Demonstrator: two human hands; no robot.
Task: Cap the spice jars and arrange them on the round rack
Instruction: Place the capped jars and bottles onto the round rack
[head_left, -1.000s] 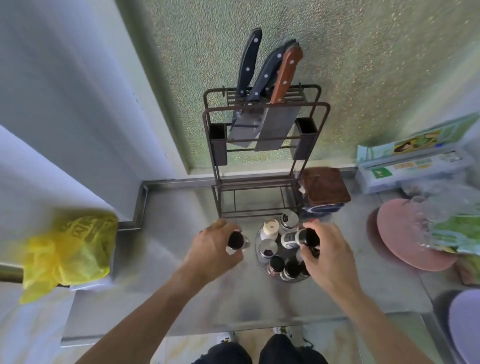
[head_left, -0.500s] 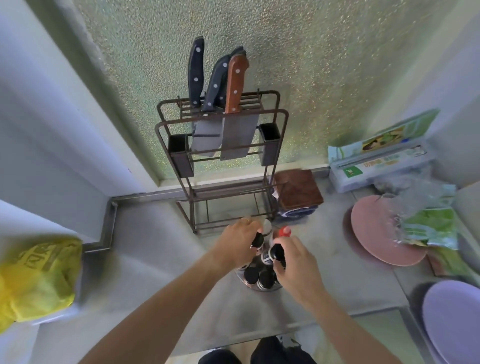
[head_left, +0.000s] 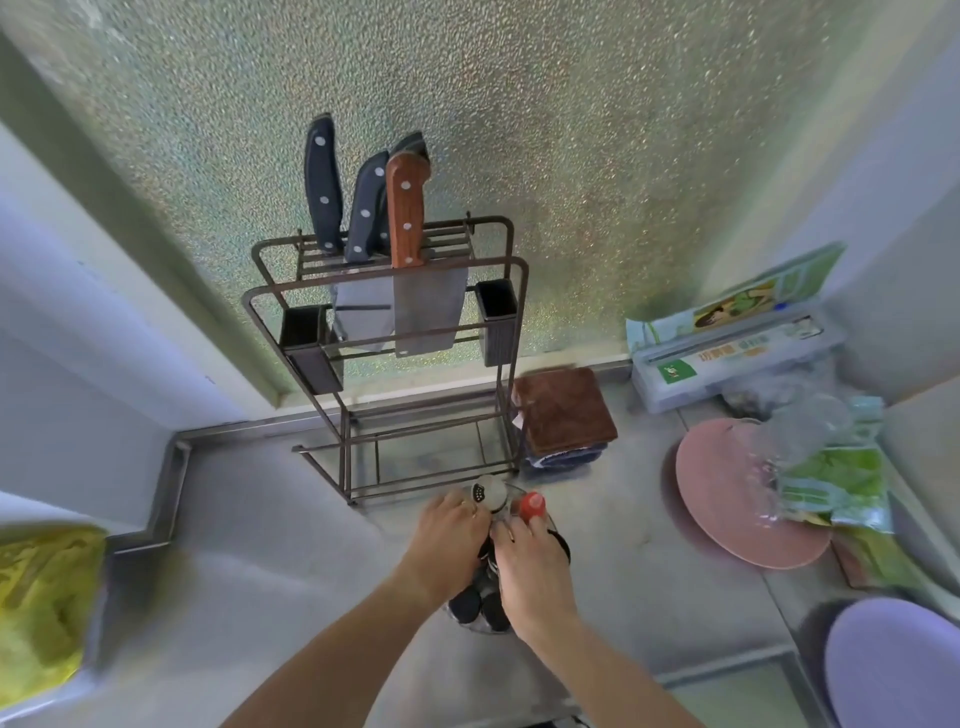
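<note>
The round rack (head_left: 563, 551) stands on the steel counter in front of the knife stand, mostly covered by my hands. Several spice jars stand in it: a white-capped jar (head_left: 492, 492) and a red-capped jar (head_left: 532, 505) at the far side, and black-capped jars (head_left: 465, 606) at the near side. My left hand (head_left: 448, 543) and my right hand (head_left: 531, 569) meet over the rack's middle. The fingers of both curl down around a dark spice jar (head_left: 486, 552) between them. Most of that jar is hidden.
A brown metal knife stand (head_left: 387, 312) with several knives rises just behind the rack. Folded cloths (head_left: 563, 410) lie to its right. A pink plate (head_left: 727, 499), plastic bags and a wrap box fill the right side. A yellow bag (head_left: 44, 608) sits far left.
My hands, each holding a jar apart from the other a second ago, have come together over the rack's middle. The view has shifted, so the rack sits lower in the frame.
</note>
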